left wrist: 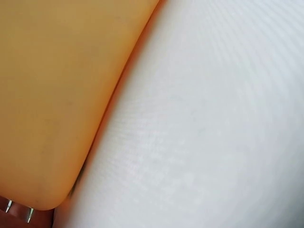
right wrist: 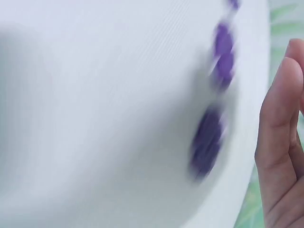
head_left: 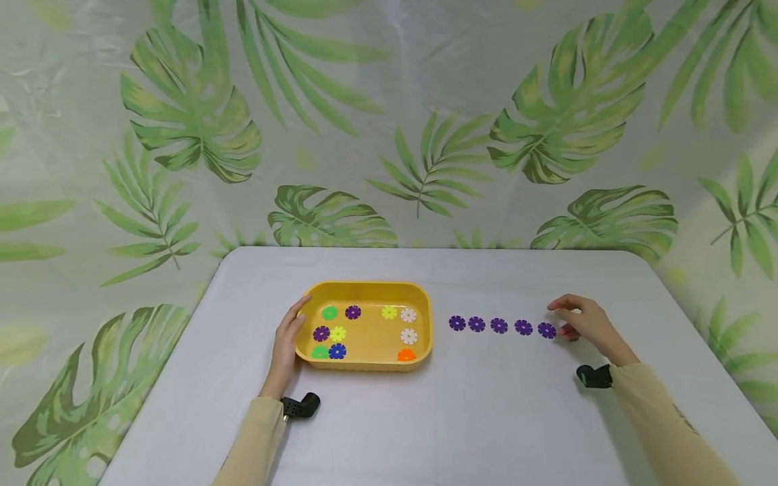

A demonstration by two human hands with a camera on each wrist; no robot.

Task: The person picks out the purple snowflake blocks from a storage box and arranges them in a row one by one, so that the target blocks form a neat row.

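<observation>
Already laid: five purple discs [head_left: 499,326], lined up on the worktop [head_left: 486,418].
Apparently left: another purple pair [head_left: 353,312], inside the yellow tray [head_left: 371,331].
Left hand [head_left: 284,347]: tray gripped.
Right hand [head_left: 591,329]: fingers curved, parted; nothing seen held.

Beige sleeves [head_left: 665,420] end beside black wrist cameras [head_left: 595,376].

From my end I'm finding no readable text, brand, number or sign in any of the three views. In the head view I'm seeing a small dark mark [head_left: 685,418] running along the right sleeve [head_left: 659,412], but it's showing too small for me to make out, and I'm not managing to tell whether it's lettering, a logo or just a pattern on the cloth.
</observation>
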